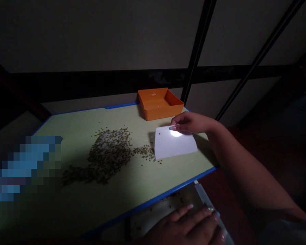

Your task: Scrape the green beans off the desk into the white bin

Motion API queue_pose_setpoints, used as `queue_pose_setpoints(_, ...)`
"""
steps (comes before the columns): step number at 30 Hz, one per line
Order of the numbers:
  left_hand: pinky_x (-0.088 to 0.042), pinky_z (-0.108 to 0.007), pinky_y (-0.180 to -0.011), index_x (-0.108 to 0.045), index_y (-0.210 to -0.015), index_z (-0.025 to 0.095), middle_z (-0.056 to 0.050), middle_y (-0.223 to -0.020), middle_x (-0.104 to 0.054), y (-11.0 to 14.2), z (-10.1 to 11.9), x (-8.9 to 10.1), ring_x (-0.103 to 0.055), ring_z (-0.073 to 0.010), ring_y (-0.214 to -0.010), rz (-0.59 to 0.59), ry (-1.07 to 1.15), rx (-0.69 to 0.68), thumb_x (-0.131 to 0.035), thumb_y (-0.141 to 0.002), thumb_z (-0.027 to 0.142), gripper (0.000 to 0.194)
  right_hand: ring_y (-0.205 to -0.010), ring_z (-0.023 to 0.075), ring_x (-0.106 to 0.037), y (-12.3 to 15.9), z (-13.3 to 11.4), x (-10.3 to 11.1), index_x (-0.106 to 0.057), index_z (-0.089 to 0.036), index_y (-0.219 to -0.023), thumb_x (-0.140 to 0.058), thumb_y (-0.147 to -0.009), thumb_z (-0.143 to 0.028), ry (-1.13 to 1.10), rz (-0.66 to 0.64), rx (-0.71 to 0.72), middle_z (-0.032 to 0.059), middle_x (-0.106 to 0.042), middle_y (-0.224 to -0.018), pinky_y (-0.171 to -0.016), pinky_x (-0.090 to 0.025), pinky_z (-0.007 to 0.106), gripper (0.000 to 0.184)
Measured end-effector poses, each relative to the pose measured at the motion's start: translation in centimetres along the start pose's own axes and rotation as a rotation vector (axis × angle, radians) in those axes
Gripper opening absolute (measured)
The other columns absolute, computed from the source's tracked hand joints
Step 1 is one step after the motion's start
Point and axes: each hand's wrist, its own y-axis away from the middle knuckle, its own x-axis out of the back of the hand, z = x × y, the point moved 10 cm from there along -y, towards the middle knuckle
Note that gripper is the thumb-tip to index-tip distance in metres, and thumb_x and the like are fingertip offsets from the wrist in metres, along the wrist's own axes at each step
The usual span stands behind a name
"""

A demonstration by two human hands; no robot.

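My right hand [191, 122] grips the top edge of a white plastic scraper [173, 146], which stands on its lower edge on the pale green table [132, 183]. A small heap of green grains [145, 152] lies against the scraper's left side. A bigger spread of green and white grains [107, 156] lies further left. My left hand [188, 226] is below the table's near blue edge, its fingers laid over a white tray [153, 217] that it holds there. A few grains lie in the tray.
An empty orange box [159, 102] stands at the table's far edge, just behind the scraper. A pixelated blue patch [22, 170] covers the left of the table. Dark metal bars [196, 51] rise behind. The room is dim.
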Motion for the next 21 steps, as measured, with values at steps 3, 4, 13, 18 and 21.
queue_pose_setpoints(3,-0.047,-0.021,-0.085,-0.058,-0.116,0.027,0.009,-0.12,-0.062,0.1,0.1,-0.2,-0.051,-0.0072,-0.116,0.004,-0.003,0.014,-0.035,-0.097,0.027,0.03,-0.046,0.0042,-0.037,0.0,-0.1,-0.2,-0.055,-0.012,-0.072,-0.055,-0.082,-0.032,0.002,0.002,-0.002,-0.0061,-0.042,-0.053,-0.045,-0.029,0.02,0.023)
queue_pose_setpoints(4,-0.047,-0.021,-0.085,-0.058,-0.115,0.028,0.01,-0.12,-0.062,0.1,0.1,-0.2,-0.051,-0.007,-0.116,0.009,-0.002,0.02,-0.035,-0.097,0.026,0.03,-0.046,0.0041,-0.037,-0.1,-0.2,-0.2,-0.055,-0.012,-0.072,-0.055,-0.083,-0.032,0.002,0.0,0.001,-0.0063,-0.041,-0.053,-0.045,-0.028,0.019,0.023)
queue_pose_setpoints(13,-0.046,-0.02,-0.086,-0.058,-0.117,0.027,0.008,-0.123,-0.06,0.4,0.3,-0.2,-0.05,-0.0074,-0.117,0.012,-0.041,-0.034,-0.031,-0.097,0.029,0.033,-0.048,0.0037,-0.038,-0.1,-0.3,-0.8,-0.056,-0.011,-0.075,-0.056,-0.084,-0.035,-0.025,-0.022,0.021,-0.0057,-0.043,-0.056,-0.045,-0.029,0.018,0.025)
queue_pose_setpoints(18,-0.047,-0.018,-0.083,-0.063,-0.109,0.029,0.011,-0.115,-0.065,0.1,-0.1,0.4,-0.053,-0.0052,-0.112,0.062,-0.035,-0.005,-0.029,-0.098,0.025,0.035,-0.047,0.0037,-0.037,-0.3,-0.4,-1.1,-0.054,-0.013,-0.072,-0.055,-0.084,-0.037,-0.042,-0.025,0.034,-0.0066,-0.041,-0.054,-0.046,-0.028,0.019,0.027)
queue_pose_setpoints(21,-0.047,-0.018,-0.082,-0.062,-0.11,0.029,0.011,-0.116,-0.064,0.1,0.0,0.3,-0.053,-0.0053,-0.112,0.074,-0.031,0.002,-0.028,-0.098,0.025,0.036,-0.048,0.0042,-0.037,-0.3,-0.4,-1.3,-0.053,-0.014,-0.071,-0.055,-0.084,-0.039,-0.03,-0.025,0.02,-0.0065,-0.04,-0.055,-0.046,-0.028,0.02,0.029)
